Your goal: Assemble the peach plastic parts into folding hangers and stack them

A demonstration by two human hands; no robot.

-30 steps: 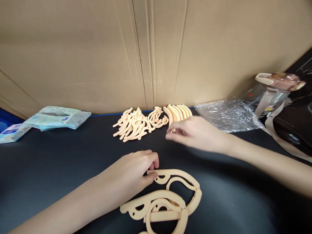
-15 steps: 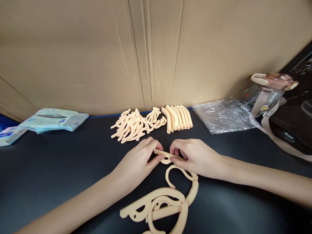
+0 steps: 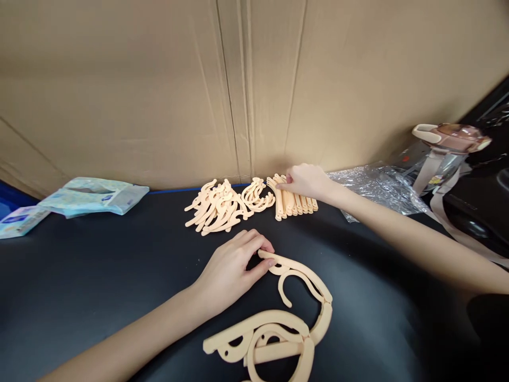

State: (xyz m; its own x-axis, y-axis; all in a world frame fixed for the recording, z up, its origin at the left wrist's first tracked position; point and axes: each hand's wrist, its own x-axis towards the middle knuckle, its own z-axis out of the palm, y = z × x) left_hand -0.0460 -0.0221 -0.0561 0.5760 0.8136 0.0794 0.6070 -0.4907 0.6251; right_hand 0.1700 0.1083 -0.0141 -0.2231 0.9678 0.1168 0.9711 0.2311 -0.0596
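Note:
With thumb and fingers, my left hand pinches the far end of a beige folding clothes hanger, whose hook curls inward below its arm. Farther off, my right hand reaches over a row of curved hanger arms. Its thumb and fingers close on the upper end of the leftmost hanger arm; the fingertips are partly hidden. Nearest me lies another folding hanger with a round hook, overlapping the first and cut off by the bottom edge.
Left of the row are a small group of beige hooks and a loose heap of beige pieces. Tissue packs lie at the left, clear plastic wrap and a strapped bottle at the right. A cardboard wall stands behind.
My right hand has let go of the hanger and moved away from me to the row of hanger arms. My left hand keeps its pinch. The view has shifted slightly.

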